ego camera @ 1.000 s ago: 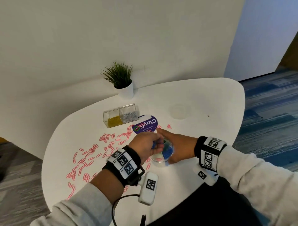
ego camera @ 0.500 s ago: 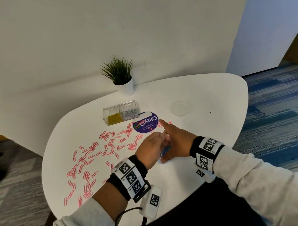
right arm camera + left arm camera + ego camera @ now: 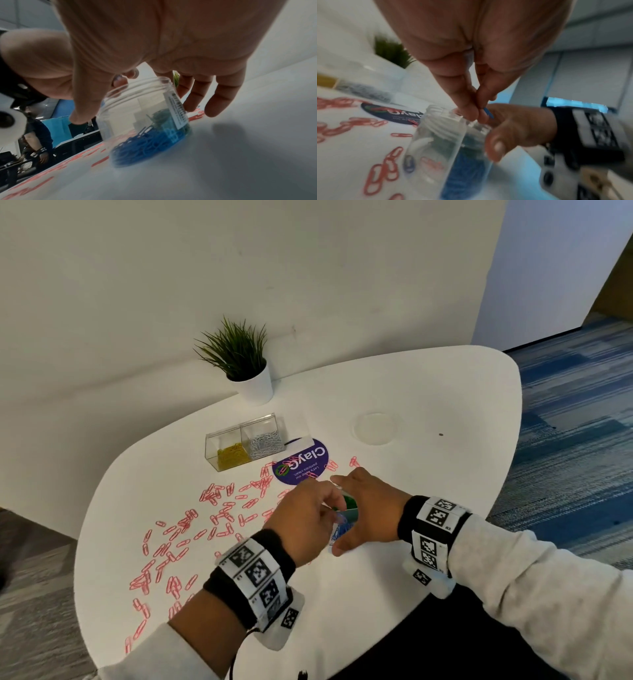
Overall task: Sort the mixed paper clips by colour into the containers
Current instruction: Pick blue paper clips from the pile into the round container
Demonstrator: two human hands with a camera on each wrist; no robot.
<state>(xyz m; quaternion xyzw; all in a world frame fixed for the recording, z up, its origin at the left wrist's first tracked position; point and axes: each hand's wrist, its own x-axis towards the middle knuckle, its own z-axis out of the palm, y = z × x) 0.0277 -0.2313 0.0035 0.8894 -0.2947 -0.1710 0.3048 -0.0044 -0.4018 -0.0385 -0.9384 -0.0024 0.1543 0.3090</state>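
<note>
A clear round jar [image 3: 347,513] stands on the white table [image 3: 428,392], with blue clips [image 3: 145,146] on its bottom and green clips [image 3: 161,115] behind a divider. My right hand [image 3: 368,508] cups it, thumb [image 3: 85,108] on one side and fingers [image 3: 221,97] on the far side. My left hand [image 3: 477,115] hovers over the jar's mouth [image 3: 447,112] and pinches a blue clip [image 3: 488,113] between thumb and finger. Several pink clips [image 3: 191,529] lie scattered to the left.
A clear two-compartment box [image 3: 245,445] at the back holds yellow and silver clips. Beside it lies a purple round lid [image 3: 303,465], and further right a clear lid [image 3: 376,428]. A potted plant [image 3: 246,364] stands by the wall. The table's near edge runs under my wrists.
Both hands have stayed at the jar. The left hand's pinched fingers now sit over the jar's mouth with the blue clip. The head view has shifted a little.
</note>
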